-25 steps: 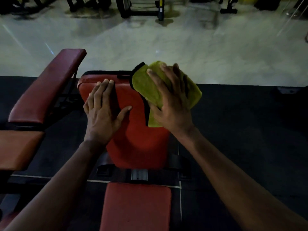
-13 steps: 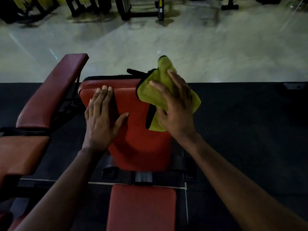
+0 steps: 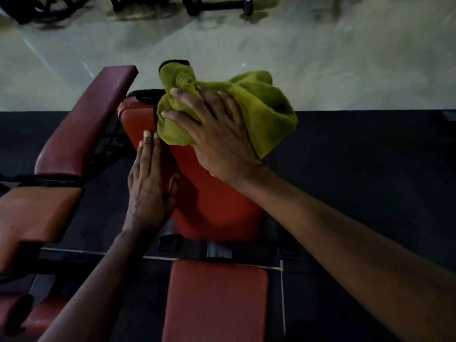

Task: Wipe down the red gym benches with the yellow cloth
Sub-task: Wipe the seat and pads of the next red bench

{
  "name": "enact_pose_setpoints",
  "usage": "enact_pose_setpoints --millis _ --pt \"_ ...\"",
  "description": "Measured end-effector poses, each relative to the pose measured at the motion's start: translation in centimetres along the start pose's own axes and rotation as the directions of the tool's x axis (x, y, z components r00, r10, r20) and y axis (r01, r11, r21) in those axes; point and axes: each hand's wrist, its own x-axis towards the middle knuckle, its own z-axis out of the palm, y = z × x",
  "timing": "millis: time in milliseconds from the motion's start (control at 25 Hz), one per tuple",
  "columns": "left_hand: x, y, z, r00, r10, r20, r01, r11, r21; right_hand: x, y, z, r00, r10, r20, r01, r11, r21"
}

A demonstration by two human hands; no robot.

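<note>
**Yellow cloth pressed onto the top of the middle backrest**

Left of the left hand, and apart from it, stands a second red bench (image 3: 81, 124) with its long back pad tilted up and its seat cushion (image 3: 37, 218) nearer the camera. The left hand (image 3: 148, 191) lies flat on the left edge of the red backrest (image 3: 214, 208) of the bench in front. Its fingers are straight and together, the thumb reaches onto the pad face, and it holds nothing.

Just past its fingertips and to their right, the yellow cloth (image 3: 266, 112) is bunched over the top end of that backrest. One dark-edged corner sticks up beyond the pad and the rest spills off the right side. The right hand (image 3: 219, 141) lies on top of the cloth with fingers spread and nearly straight, pressing it against the pad rather than clutching it. Cloth shows ahead of its knuckles and to their right.

Below both wrists, nearer the camera, is the same bench's seat pad (image 3: 214, 302). Right of the right forearm is dark floor matting (image 3: 370, 181). Beyond the hands lies a pale glossy floor (image 3: 345, 58), with dark machine frames (image 3: 217, 6) at its far edge.
</note>
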Motion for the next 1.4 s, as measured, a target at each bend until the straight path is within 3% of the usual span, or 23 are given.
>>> enact_pose_setpoints --millis 160,240,400,640,800,920,1000,1080,1400 --pt "-1.0 1.1 0.8 0.996 -0.077 0.039 0.078 0.996 -0.031 -5.9 1.2 0.5 0.986 0.166 -0.004 -0.166 0.986 -0.015" --pt "-2.0 1.3 2.0 0.99 -0.118 0.072 0.12 0.993 -0.021 -10.2 1.4 1.7 0.954 0.298 -0.006 -0.296 0.949 0.11" --pt "-5.2 -0.1 5.1 0.978 -0.106 0.18 0.112 0.993 -0.024 -14.9 0.3 5.0 0.721 0.692 -0.01 -0.606 0.638 0.475" --pt "-7.9 -1.7 7.7 0.964 -0.093 0.25 0.103 0.994 -0.026 -18.9 -1.8 8.3 0.595 0.795 0.117 -0.735 0.479 0.481" --pt "-8.4 -3.2 8.1 0.97 -0.027 0.243 0.028 1.0 -0.001 -22.6 -2.4 9.9 0.475 0.825 0.305 -0.846 0.332 0.417" --pt "-9.3 -4.7 8.5 0.957 0.017 0.288 -0.023 1.0 0.019 -24.8 -2.8 10.7 0.432 0.837 0.336 -0.87 0.288 0.401" --pt "-9.8 -6.0 8.8 0.939 0.05 0.339 -0.065 0.997 0.03 -26.3 -3.5 11.7 0.327 0.863 0.386 -0.922 0.202 0.33" --pt "-10.1 -7.1 8.9 0.927 0.071 0.369 -0.094 0.994 0.046 -27.0 -4.7 13.0 0.166 0.877 0.451 -0.962 0.043 0.27" --pt "-11.3 -7.4 10.4 0.94 0.035 0.339 -0.048 0.998 0.03 -26.0 -5.8 16.1 -0.288 0.825 0.486 -0.904 -0.402 0.148"
